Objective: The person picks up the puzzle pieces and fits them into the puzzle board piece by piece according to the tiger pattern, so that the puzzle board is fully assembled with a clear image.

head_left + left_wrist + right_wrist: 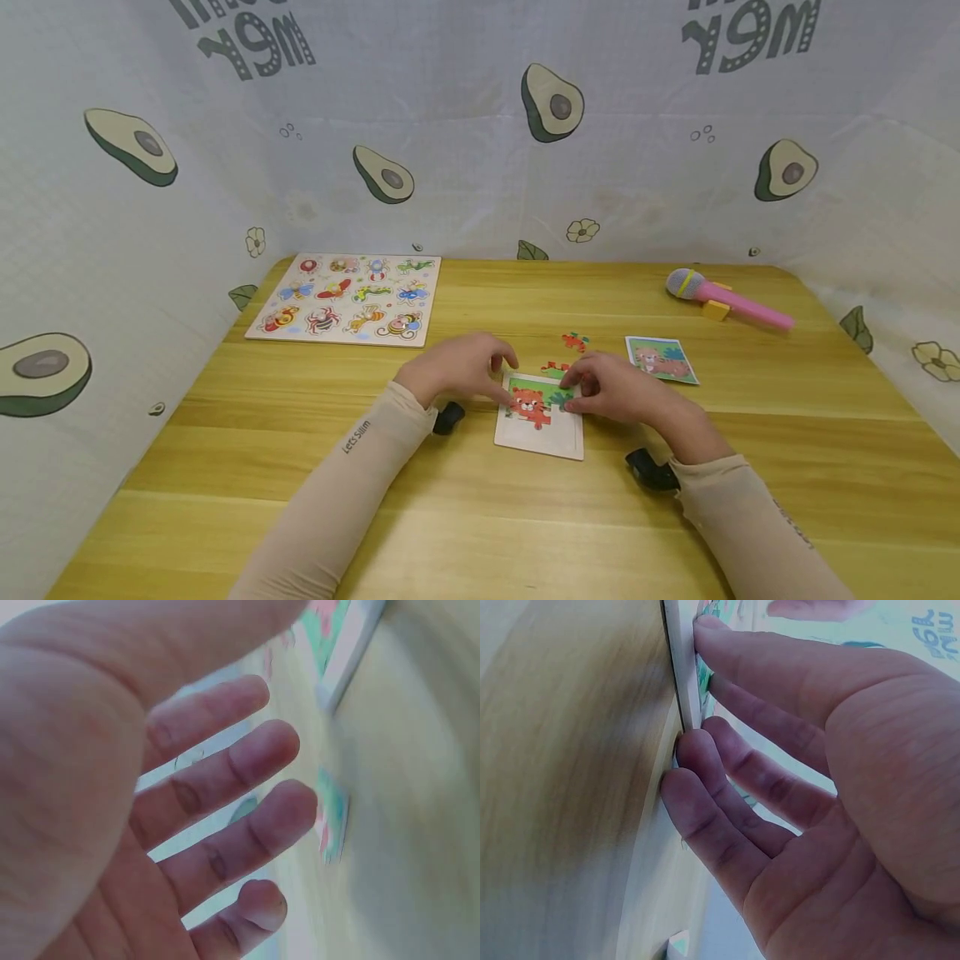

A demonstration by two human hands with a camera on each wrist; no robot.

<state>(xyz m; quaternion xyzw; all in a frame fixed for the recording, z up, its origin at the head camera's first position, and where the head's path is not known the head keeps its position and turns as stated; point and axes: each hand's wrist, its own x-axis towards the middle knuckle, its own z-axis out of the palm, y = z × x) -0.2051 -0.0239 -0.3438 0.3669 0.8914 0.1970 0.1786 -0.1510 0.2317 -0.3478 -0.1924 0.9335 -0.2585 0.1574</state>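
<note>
On the table in the head view lies a small square jigsaw board [536,437], partly filled with a red tiger [529,403] picture and green pieces along its top. My left hand [463,367] is at the board's left side, its thumb over the tiger; in the left wrist view its fingers [279,817] are spread and hold nothing. My right hand [618,387] is at the board's right edge, its thumb and forefinger tips about a dark green puzzle piece [561,398]. Its other fingers [694,799] rest by the board's side in the right wrist view.
Loose red and green puzzle pieces [575,342] lie just behind the board. A picture card [678,371] lies to the right, with a pink toy microphone [738,304] behind it. At the back left is a larger insect puzzle board [345,300].
</note>
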